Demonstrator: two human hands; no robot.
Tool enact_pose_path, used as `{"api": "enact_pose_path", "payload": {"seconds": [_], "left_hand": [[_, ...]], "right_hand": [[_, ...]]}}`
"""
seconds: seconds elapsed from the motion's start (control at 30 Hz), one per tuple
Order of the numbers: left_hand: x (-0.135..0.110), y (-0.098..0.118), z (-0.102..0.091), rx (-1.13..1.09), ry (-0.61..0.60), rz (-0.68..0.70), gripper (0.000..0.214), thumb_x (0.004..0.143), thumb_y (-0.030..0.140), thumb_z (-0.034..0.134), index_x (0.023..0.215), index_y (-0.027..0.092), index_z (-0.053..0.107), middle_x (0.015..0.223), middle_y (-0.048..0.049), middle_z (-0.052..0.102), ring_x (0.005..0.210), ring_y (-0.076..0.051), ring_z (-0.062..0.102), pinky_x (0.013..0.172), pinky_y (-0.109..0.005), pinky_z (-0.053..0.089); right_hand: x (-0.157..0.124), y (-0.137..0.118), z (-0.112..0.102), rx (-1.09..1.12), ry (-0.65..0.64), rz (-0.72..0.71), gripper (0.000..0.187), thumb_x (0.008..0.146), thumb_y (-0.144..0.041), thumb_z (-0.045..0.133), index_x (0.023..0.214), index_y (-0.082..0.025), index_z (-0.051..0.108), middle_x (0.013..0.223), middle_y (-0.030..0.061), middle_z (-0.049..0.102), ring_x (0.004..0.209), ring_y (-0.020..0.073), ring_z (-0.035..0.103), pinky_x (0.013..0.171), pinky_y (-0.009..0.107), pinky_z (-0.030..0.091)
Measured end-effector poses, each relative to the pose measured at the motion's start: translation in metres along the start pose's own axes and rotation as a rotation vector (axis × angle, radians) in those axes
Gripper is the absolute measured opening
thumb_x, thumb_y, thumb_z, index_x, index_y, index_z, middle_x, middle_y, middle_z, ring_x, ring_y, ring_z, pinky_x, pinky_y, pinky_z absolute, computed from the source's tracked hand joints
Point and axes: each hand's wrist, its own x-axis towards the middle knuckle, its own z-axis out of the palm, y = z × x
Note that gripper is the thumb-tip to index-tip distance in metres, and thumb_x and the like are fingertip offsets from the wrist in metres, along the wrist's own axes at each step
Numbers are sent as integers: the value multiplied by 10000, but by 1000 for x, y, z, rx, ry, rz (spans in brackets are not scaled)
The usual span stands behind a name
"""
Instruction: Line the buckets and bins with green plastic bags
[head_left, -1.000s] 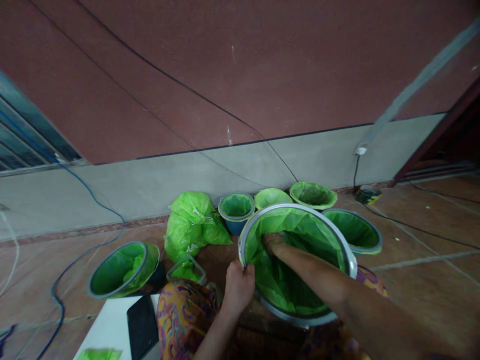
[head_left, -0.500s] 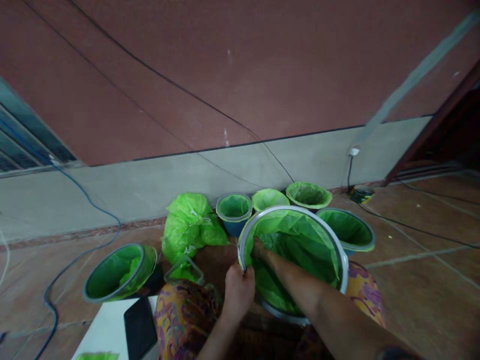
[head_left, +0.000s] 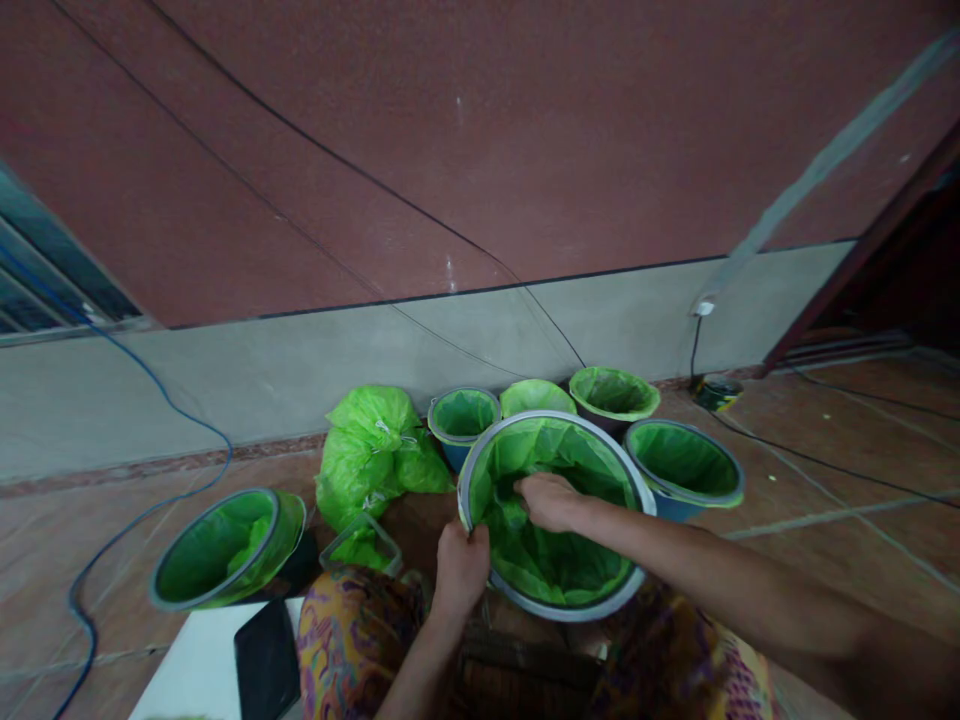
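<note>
Over my lap stands a large bucket [head_left: 639, 485] with a grey rim, lined with a thin green plastic bag [head_left: 577, 570]. At the left side of the rim, my left hand [head_left: 461, 568] is closed around the edge and the bag's border. My right hand [head_left: 551, 502] reaches into the bucket from the right, its fingers curled on a fold of the green bag. The fingertips are partly hidden in the folds.
By the wall stand several green-lined buckets [head_left: 463, 438] and tied green bags [head_left: 371, 450]. Another lined bucket [head_left: 169, 590] leans at left, near a clear tub [head_left: 394, 555]. A dark phone or tablet [head_left: 264, 655] lies on a white surface [head_left: 191, 660]. A blue cable [head_left: 180, 400] crosses the floor.
My right hand has risen from deep inside the bucket and now shows with curled fingers. The bucket has shifted slightly left and tilts less. My left hand keeps its hold on the rim.
</note>
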Motion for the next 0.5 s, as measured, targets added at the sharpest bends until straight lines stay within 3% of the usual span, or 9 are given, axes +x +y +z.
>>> {"api": "enact_pose_path", "payload": {"seconds": [0.1,0.17,0.23,0.33,0.4,0.5], "left_hand": [[18,-17,8,-46,15,-93,194,727,141,478,541,152,533,518,15,480,534,-107,474,503,-199,305],[29,-26,15,-77,34,-190,221,722,137,497,502,155,502,483,32,424,484,-92,428,470,-202,273],[38,-31,24,-98,57,-268,238,723,135,511,487,156,492,468,40,396,456,-84,403,449,-207,249],[51,-32,41,-105,66,-324,245,743,165,545,500,146,533,469,29,433,469,-99,455,447,-211,270],[63,-29,54,-107,41,-335,238,758,241,594,548,132,597,492,4,504,527,-134,538,468,-216,328],[89,-23,82,-138,-1,-317,245,743,355,660,692,117,684,560,-32,600,640,-179,625,530,-225,415]], "right_hand": [[-6,21,-17,-158,252,0,305,890,-283,474,1136,-180,621,1077,106,680,1046,224,612,942,316,440],[-13,48,-24,-220,427,132,437,901,-331,463,1292,-142,511,1215,166,605,1132,269,559,977,378,418],[-17,80,-20,-152,359,312,511,866,-352,529,1297,-79,489,1184,216,601,1069,300,591,912,403,460],[-11,124,-1,171,111,426,302,861,-290,526,1076,-93,607,954,151,676,874,244,658,749,327,521],[-1,149,12,369,65,480,175,835,-243,540,934,-124,621,869,105,676,759,205,658,616,274,523],[13,186,23,592,65,567,112,793,-206,555,868,-135,597,840,84,659,654,171,632,495,244,499]]}}
